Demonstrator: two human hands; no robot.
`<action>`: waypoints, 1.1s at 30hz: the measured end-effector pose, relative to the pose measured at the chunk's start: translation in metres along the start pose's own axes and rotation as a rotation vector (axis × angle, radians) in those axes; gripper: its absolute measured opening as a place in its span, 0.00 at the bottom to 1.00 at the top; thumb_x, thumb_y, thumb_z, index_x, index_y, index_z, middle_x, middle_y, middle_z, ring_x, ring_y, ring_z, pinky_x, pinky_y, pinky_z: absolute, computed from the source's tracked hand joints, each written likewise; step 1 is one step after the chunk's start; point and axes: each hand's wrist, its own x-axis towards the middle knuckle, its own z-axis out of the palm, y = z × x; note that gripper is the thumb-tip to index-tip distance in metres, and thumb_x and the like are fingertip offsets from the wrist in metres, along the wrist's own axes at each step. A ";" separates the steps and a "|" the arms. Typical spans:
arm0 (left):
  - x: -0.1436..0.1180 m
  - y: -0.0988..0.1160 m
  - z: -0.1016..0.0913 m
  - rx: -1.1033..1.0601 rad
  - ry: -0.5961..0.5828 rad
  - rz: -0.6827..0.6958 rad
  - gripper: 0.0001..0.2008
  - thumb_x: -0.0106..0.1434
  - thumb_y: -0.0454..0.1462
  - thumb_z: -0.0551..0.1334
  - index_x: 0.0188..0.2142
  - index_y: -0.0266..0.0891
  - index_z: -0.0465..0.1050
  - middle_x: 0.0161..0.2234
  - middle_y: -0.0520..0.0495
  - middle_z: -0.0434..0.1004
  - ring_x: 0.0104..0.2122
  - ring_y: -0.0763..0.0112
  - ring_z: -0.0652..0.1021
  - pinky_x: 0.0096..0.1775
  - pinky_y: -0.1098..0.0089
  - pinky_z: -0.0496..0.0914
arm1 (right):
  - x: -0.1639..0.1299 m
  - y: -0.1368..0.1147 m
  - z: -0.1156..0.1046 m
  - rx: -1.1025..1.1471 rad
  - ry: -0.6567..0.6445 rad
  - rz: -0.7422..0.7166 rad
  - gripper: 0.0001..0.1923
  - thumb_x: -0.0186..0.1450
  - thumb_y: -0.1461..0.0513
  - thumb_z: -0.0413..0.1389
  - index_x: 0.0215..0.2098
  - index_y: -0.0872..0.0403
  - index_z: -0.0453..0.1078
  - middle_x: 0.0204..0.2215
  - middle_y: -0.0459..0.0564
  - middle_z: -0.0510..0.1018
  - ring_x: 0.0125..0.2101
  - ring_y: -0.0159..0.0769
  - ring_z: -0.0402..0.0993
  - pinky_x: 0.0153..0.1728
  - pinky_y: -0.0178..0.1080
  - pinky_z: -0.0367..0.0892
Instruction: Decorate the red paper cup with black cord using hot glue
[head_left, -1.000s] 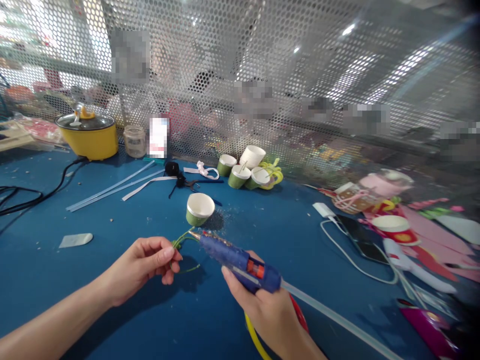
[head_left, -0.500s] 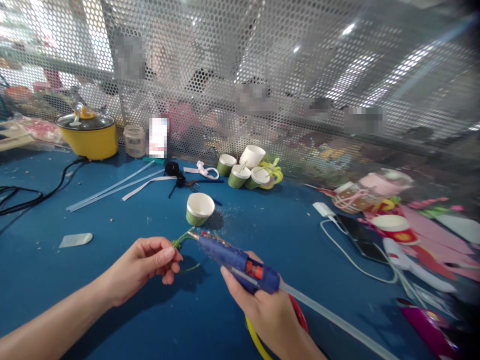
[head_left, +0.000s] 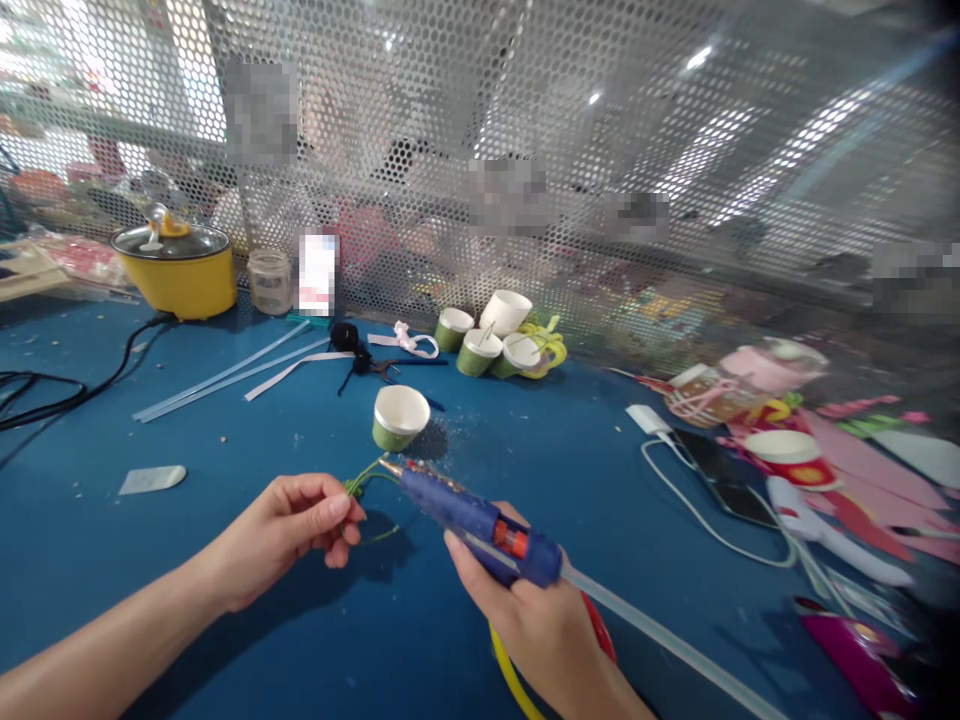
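Note:
Between thumb and fingers, my left hand (head_left: 304, 520) pinches a thin green cord (head_left: 367, 472) that is knotted and has loose ends. A blue hot glue gun (head_left: 465, 515) is in the grip of my right hand (head_left: 536, 610). Its metal nozzle points left and lies at the upper end of the cord; whether the two touch I cannot tell. A long clear glue stick (head_left: 660, 635) sticks out of the gun's back. Just beyond the nozzle stands a small paper cup (head_left: 400, 418), green outside and white inside.
Several more paper cups (head_left: 480, 352) stand by the perforated metal screen (head_left: 420, 120). Spare glue sticks (head_left: 217, 375), black pliers (head_left: 386, 368) and a yellow electric pot (head_left: 176, 280) are at left. A phone (head_left: 724, 475), white cable and pink sheets (head_left: 855, 460) crowd the right.
The glue gun has shifted very slightly to the right with my right hand. My left hand and the cord stay in place.

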 end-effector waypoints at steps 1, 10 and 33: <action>0.000 0.000 0.001 -0.003 0.001 0.002 0.11 0.52 0.41 0.64 0.24 0.33 0.72 0.22 0.49 0.73 0.20 0.77 0.71 0.25 0.75 0.64 | -0.001 0.001 0.001 -0.007 0.007 -0.001 0.12 0.61 0.60 0.48 0.26 0.54 0.70 0.19 0.48 0.74 0.20 0.33 0.72 0.22 0.29 0.69; 0.003 0.002 0.002 -0.011 -0.001 0.003 0.11 0.53 0.41 0.64 0.25 0.33 0.72 0.22 0.49 0.73 0.20 0.77 0.71 0.25 0.74 0.64 | -0.013 0.013 0.004 0.008 -0.127 0.029 0.09 0.60 0.60 0.51 0.35 0.55 0.69 0.29 0.51 0.76 0.30 0.36 0.74 0.32 0.34 0.71; 0.001 0.000 0.000 0.007 -0.003 0.013 0.10 0.53 0.40 0.63 0.24 0.33 0.72 0.22 0.49 0.73 0.20 0.77 0.71 0.25 0.74 0.64 | 0.003 0.001 -0.004 0.011 -0.041 0.015 0.11 0.61 0.61 0.47 0.27 0.53 0.70 0.16 0.47 0.73 0.18 0.34 0.71 0.21 0.32 0.70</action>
